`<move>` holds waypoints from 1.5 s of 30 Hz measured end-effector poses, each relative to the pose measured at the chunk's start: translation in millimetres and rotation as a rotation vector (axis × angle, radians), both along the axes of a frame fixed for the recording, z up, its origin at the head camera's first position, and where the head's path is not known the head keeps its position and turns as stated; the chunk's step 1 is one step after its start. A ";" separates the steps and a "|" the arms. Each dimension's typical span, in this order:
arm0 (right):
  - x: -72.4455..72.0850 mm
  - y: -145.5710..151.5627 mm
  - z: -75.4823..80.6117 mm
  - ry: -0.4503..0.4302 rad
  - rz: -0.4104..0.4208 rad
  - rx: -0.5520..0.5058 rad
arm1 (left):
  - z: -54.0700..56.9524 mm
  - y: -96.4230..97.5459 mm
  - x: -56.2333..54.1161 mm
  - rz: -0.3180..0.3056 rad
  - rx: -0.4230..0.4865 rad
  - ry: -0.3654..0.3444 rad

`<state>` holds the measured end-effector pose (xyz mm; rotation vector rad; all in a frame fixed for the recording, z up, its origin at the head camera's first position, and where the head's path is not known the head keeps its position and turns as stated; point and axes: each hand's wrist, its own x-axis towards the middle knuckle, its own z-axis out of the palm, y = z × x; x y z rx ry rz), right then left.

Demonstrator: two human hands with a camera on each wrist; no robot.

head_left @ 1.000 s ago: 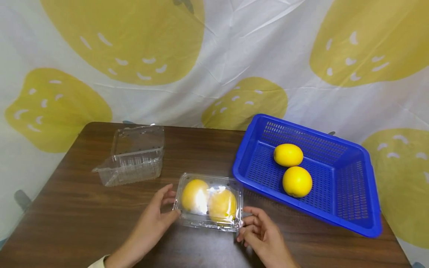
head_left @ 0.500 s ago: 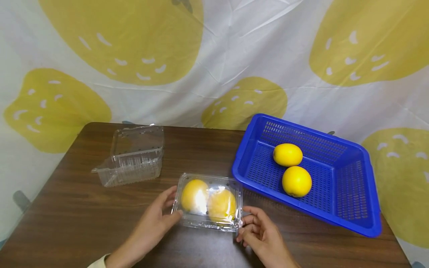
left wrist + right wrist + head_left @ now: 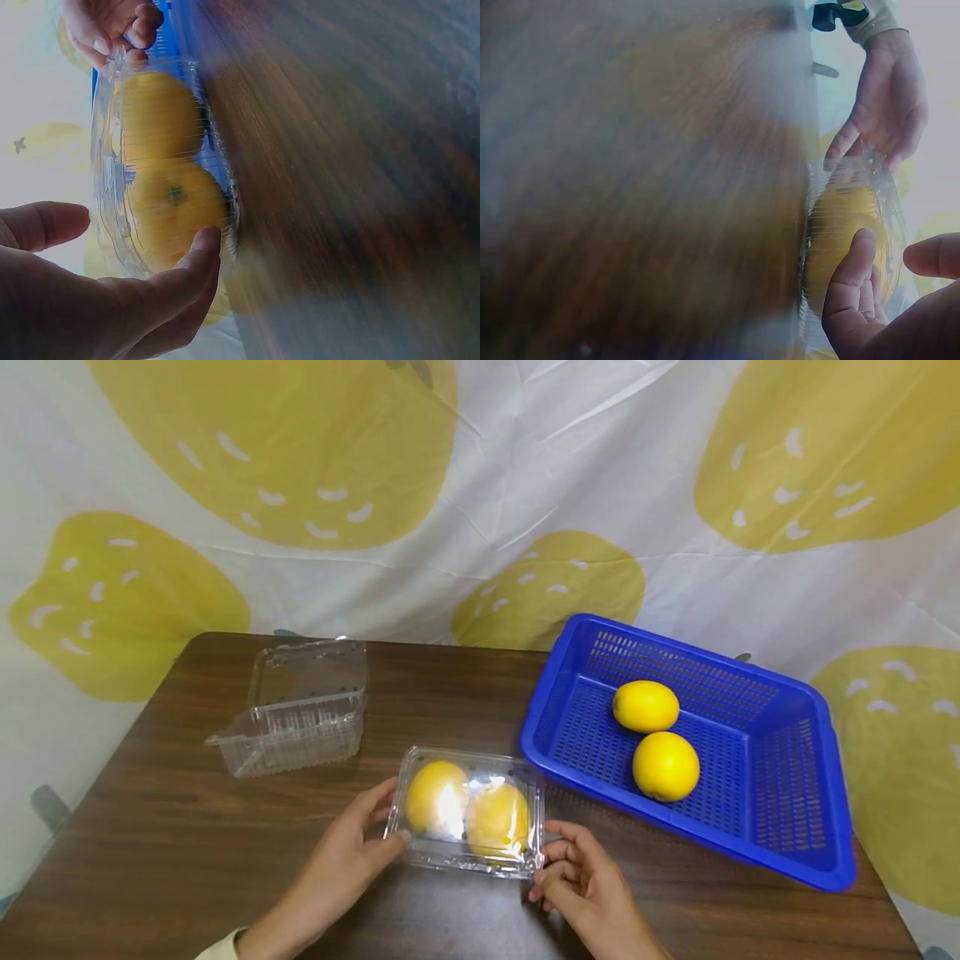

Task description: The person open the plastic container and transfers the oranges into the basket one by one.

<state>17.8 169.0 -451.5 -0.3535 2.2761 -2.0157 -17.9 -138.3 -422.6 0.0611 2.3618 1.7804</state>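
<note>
1. A clear plastic container [image 3: 467, 814], lid down, is at the near middle of the counter [image 3: 187, 860]. Two yellow fruits [image 3: 431, 797] sit side by side inside; glare hides part of them. I cannot tell whether the lid is latched.
2. The left hand [image 3: 360, 835] has its thumb at the container's near left corner, fingers loosely spread. Whether it grips or only touches, I cannot tell.
3. The right hand [image 3: 581, 881] is at the right end, fingers bent; its grip is equally unclear. Its wrist is cut off below.
4. A blue basket [image 3: 675, 822] stands right, with two more fruits [image 3: 646, 707]; whether it touches the container is unclear.
5. An open clear container [image 3: 300, 718] stands back left, its edges faint.
6. Printed yellow fruits with white dashes cover the cloth [image 3: 495, 485] behind.
7. Both wrist views are blurred; a dark object [image 3: 826, 16] by the left sleeve [image 3: 874, 19] is cut off.
</note>
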 end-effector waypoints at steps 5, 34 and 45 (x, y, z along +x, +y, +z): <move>-0.1 -1.1 0.2 -0.002 -0.012 -0.003 | -0.4 1.5 -0.9 0.006 0.027 -0.016; -1.2 -5.1 -6.7 -0.048 -0.007 -0.064 | -1.5 16.5 -1.4 -0.152 -0.493 0.557; -3.0 -3.1 -7.0 -0.060 -0.002 -0.054 | -7.0 27.2 -5.9 -0.333 -0.803 0.923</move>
